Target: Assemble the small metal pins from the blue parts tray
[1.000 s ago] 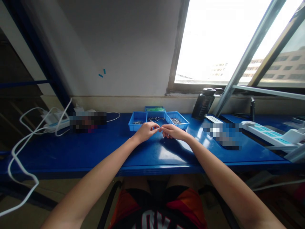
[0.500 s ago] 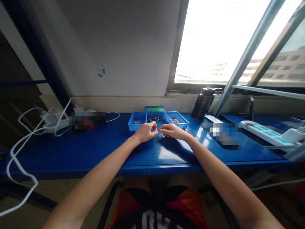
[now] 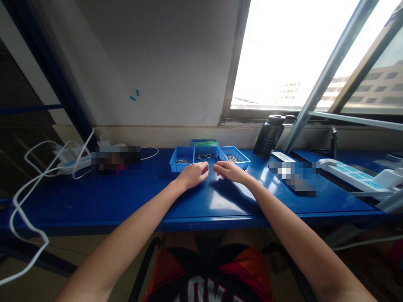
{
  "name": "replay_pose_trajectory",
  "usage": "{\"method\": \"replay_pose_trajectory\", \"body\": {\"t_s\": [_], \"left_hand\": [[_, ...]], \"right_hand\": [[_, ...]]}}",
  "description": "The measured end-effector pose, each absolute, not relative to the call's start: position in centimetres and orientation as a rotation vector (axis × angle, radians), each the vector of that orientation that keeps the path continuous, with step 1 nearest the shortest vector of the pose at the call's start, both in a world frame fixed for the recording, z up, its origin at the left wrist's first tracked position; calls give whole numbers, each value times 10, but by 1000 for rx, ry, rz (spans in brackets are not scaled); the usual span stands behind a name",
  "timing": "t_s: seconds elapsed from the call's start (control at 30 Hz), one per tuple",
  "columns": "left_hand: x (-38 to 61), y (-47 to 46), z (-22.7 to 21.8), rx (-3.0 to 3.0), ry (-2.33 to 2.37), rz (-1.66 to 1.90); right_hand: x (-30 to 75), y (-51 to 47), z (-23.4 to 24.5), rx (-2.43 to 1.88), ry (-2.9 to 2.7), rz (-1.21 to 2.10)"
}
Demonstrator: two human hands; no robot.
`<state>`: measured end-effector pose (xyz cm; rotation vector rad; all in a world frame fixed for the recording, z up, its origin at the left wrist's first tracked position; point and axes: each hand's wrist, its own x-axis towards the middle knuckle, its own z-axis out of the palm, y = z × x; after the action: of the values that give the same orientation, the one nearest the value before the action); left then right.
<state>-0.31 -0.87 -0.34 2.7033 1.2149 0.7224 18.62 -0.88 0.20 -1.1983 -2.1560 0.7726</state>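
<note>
My left hand (image 3: 194, 175) is closed in a pinch just in front of the blue bins; what its fingers hold is too small to make out. Across a narrow gap, my right hand (image 3: 231, 172) has its fingers pressed together, and anything in them is hidden. Beyond my hands, a left blue bin (image 3: 175, 166) contains small metal pieces (image 3: 182, 161). A right blue bin (image 3: 244, 161) holds more metal pieces (image 3: 232, 158). Between the bins lie dark, thin metal parts (image 3: 202, 157). Farther back, another blue bin (image 3: 197, 141) has green material (image 3: 207, 143) in it.
On the blue table (image 3: 135, 197), a black bottle (image 3: 268, 136) stands at the back right. A white power strip (image 3: 352, 176) lies at the far right. White cables (image 3: 30, 226) loop over the left side. A metal post (image 3: 327, 79) rises on the right.
My hands have drawn slightly apart, the right one shifting a little to the right. The left fingers have closed up more. The bins stay in place.
</note>
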Motion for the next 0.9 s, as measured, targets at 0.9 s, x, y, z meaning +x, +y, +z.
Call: {"method": "replay_pose_trajectory", "body": {"t_s": [0.9], "left_hand": [[-6, -5, -4, 2676, 1403, 597]], "right_hand": [[195, 4, -12, -1317, -2233, 546]]}}
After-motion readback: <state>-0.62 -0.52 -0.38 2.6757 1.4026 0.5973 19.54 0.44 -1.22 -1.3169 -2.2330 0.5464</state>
